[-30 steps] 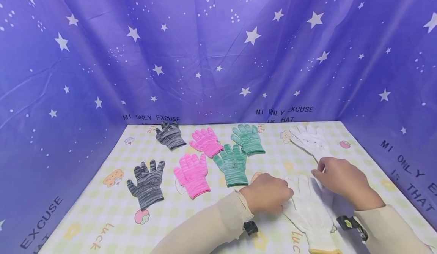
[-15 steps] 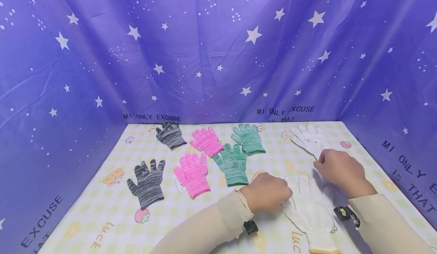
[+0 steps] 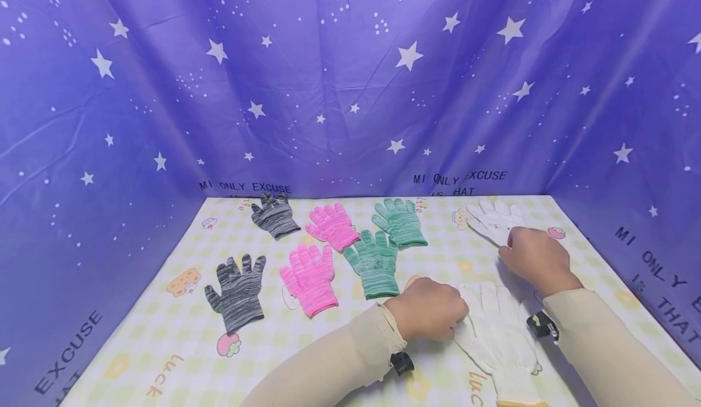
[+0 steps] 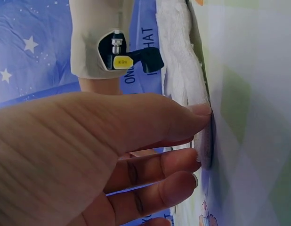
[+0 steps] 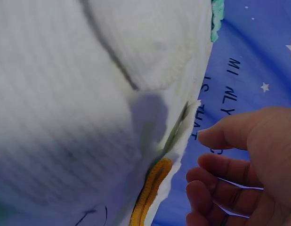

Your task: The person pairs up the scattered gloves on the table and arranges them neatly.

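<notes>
My left hand (image 3: 429,309) pinches the thumb edge of a white knit glove (image 3: 501,334) that lies palm-flat at the front right, its yellow cuff toward me. The left wrist view shows my thumb (image 4: 178,117) on that glove's edge with the fingers below. My right hand (image 3: 537,261) is over the cuff end of a second white glove (image 3: 493,217) at the back right, hiding that end in the head view. In the right wrist view its fingers (image 5: 206,188) are loosely bent and apart from the glove's yellow cuff (image 5: 152,188), with nothing between them.
Left of the white gloves lie two green gloves (image 3: 376,267), two pink gloves (image 3: 312,279) and two black-grey gloves (image 3: 237,291), fingers pointing away from me. The checked tablecloth (image 3: 148,334) ends at a purple starry curtain (image 3: 328,90) on the back and sides.
My right hand has moved farther back and slightly left, toward the far white glove. The left hand stays at the near glove's thumb; the gloves look unmoved.
</notes>
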Motion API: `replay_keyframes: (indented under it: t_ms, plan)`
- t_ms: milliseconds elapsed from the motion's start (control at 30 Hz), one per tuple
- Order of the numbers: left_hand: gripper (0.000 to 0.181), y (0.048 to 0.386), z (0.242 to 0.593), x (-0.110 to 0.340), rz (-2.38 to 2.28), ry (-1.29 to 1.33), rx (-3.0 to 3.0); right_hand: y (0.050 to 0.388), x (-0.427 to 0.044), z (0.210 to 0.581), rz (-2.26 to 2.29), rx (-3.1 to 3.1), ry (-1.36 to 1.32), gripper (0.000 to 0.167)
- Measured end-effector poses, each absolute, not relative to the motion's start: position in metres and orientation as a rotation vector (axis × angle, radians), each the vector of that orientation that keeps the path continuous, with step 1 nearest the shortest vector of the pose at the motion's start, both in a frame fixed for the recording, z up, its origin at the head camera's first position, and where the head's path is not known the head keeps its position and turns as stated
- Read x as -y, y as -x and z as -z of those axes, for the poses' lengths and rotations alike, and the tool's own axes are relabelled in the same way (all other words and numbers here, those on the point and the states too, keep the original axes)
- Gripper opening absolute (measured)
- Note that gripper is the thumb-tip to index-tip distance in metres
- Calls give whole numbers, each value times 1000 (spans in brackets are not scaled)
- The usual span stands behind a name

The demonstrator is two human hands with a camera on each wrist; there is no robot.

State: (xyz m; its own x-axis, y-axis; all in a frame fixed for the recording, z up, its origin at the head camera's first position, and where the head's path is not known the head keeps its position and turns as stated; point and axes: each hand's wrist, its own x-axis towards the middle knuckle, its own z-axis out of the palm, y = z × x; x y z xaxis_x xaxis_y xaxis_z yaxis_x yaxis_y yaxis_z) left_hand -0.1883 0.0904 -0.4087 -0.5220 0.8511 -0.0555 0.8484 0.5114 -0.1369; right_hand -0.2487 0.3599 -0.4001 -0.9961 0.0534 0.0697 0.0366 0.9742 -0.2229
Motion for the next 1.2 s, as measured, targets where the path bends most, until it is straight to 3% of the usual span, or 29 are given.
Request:
replay_keyframes:
  t_ms: [533, 800, 1200]
  plan:
    - [26, 189, 407, -91, -193, 1516, 2717, 264, -366, 409, -259, 3097, 79, 19]
    - [29, 189, 410, -88, -157, 1517, 2737, 273, -366, 409, -233, 3169, 159, 36]
    - [30, 189, 409, -90, -127, 1512, 2760, 276, -367, 406, -253, 3187, 127, 21]
